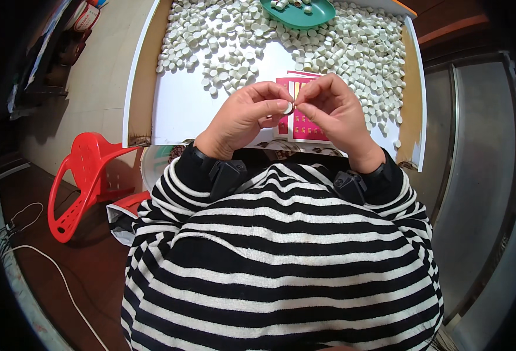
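Between its thumb and fingertips my left hand [243, 115] pinches a small round cap [289, 109], its white face showing and its edge dark. The thumb and forefinger of my right hand [338, 115] are closed together right at the cap's edge; whatever tiny piece they grip is too small to make out. Beneath both hands lie pink sticker sheets [310, 130] with rows of small labels, partly covered by my fingers. Loose white caps [369, 64] are heaped beyond and to the right of my hands.
A shallow tray-like table with raised wooden sides [141, 88] surrounds the caps. At its far side a green dish [297, 19] holds several caps. To the left stand a red plastic chair [85, 167] and a white cable [53, 275] on the floor.
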The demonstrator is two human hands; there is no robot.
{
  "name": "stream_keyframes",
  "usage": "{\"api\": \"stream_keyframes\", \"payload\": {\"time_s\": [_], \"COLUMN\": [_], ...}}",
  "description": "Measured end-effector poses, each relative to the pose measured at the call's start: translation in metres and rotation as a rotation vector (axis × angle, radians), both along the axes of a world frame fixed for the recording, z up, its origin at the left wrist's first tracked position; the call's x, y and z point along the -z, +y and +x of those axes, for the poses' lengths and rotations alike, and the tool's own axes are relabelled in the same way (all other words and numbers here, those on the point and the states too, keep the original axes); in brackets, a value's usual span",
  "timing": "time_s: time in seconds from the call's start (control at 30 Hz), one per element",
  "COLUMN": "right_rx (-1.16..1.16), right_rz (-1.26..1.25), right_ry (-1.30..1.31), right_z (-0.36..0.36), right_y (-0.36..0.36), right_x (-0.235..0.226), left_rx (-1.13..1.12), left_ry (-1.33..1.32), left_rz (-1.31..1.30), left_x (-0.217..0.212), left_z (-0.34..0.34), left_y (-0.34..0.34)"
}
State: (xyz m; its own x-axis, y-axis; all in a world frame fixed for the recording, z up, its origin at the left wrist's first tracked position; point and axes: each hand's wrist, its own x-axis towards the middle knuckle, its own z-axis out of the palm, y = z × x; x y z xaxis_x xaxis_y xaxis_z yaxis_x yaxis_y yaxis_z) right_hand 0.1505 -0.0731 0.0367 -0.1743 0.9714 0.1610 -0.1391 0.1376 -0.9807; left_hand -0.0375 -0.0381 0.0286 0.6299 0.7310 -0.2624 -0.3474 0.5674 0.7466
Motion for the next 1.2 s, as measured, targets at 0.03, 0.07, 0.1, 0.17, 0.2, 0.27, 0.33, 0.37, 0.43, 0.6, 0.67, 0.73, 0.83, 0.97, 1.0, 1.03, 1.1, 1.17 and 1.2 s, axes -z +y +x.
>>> {"api": "stream_keyframes", "payload": {"time_s": [0.03, 0.07, 0.1, 0.17, 0.2, 0.27, 0.33, 0.37, 0.43, 0.6, 0.67, 0.73, 0.83, 0.97, 1.0, 1.03, 1.1, 1.17, 1.2], "right_rx": [0.013, 0.028, 0.025, 0.114, 0.16, 0.16, 0.161, 0.16, 0.158, 0.197, 0.229, 0.286, 0.273, 0.247, 0.243, 0.242, 0.255, 0.262, 0.252], "right_rz": [-0.034, -0.068, -0.066, -0.111, -0.134, -0.134, -0.134, -0.132, -0.148, -0.149, -0.038, 0.189, 0.325, 0.41, 0.414, 0.414, 0.464, 0.488, 0.514], "right_ry": [0.004, 0.008, 0.01, -0.043, -0.069, -0.064, -0.055, -0.055, -0.055, -0.142, -0.381, -0.853, -1.012, -1.098, -1.107, -1.11, -1.079, -1.064, -1.066], "right_z": [0.003, 0.006, 0.009, 0.015, 0.017, 0.018, 0.019, 0.019, 0.02, 0.027, 0.028, 0.027, 0.025, 0.022, 0.022, 0.022, 0.023, 0.024, 0.024], "right_y": [0.001, 0.001, 0.002, 0.001, 0.0, -0.002, -0.003, -0.003, -0.004, -0.003, 0.001, 0.004, 0.01, 0.017, 0.017, 0.017, 0.015, 0.014, 0.013], "right_x": [0.002, 0.005, 0.007, 0.011, 0.012, 0.014, 0.015, 0.016, 0.016, 0.022, 0.019, 0.016, 0.02, 0.027, 0.029, 0.031, 0.034, 0.035, 0.035], "left_rx": [0.038, 0.035, 0.039, 0.048, 0.048, -0.137, -0.231, -0.246, -0.268, -0.182, -0.306, -0.363, -0.125, -0.041, -0.041, -0.051, -0.071, -0.056, -0.042], "left_ry": [-0.025, -0.023, -0.128, -0.338, -0.337, 0.432, 0.819, 1.004, 1.367, 1.437, 1.303, 1.233, 0.384, 0.19, 0.186, 0.289, 0.499, 0.488, 0.479], "left_rz": [-0.022, -0.02, -0.063, -0.15, -0.15, 0.398, 0.67, 0.912, 1.404, 1.376, 1.399, 1.408, 0.338, 0.124, 0.123, 0.207, 0.374, 0.364, 0.356], "left_x": [0.002, 0.005, 0.009, 0.014, 0.014, 0.012, 0.014, 0.018, 0.025, 0.031, 0.029, 0.023, 0.003, 0.013, 0.018, 0.024, 0.031, 0.033, 0.034], "left_z": [-0.003, -0.007, -0.013, -0.02, -0.018, -0.014, -0.012, -0.011, -0.009, -0.004, -0.003, -0.001, 0.007, 0.014, 0.018, 0.024, 0.031, 0.033, 0.033], "left_y": [0.003, 0.008, 0.015, 0.029, 0.034, 0.045, 0.052, 0.054, 0.056, 0.058, 0.056, 0.049, 0.029, 0.01, 0.008, 0.006, 0.002, 0.002, 0.003]}}
